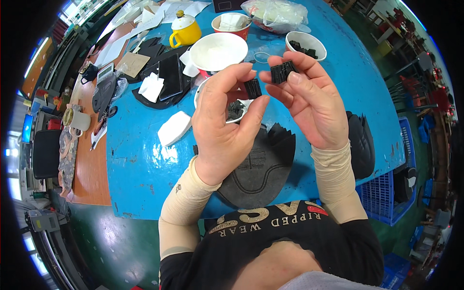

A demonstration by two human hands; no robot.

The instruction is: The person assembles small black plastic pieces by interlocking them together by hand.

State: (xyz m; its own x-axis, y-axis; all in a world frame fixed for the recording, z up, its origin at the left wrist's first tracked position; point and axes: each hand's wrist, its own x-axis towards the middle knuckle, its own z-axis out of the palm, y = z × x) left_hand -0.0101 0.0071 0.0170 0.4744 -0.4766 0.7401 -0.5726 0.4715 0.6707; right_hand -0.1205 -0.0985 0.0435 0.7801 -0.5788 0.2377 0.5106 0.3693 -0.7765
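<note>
Over the blue table (140,188) both my hands are raised close together. My left hand (217,116) pinches a small black ribbed piece (253,89) between thumb and fingers. Just right of it, my right hand (314,92) grips a similar but wider black ribbed block (283,72) by its fingertips. Partly hidden behind my left hand, a white bowl (247,103) contains more small black bits. Another white tub (319,39) with black pieces stands beyond my right hand. Beneath my hands lies a dark grey shaped panel (263,176) with curved raised lines and a notched edge.
A large white bowl (218,48), a yellow lidded mug (185,30), a red-and-white tub (232,24) and a plastic bag (275,14) stand farther back. Black panels (361,145) lie at right, near a blue crate (386,193). White folded paper (174,128) is left of my hand.
</note>
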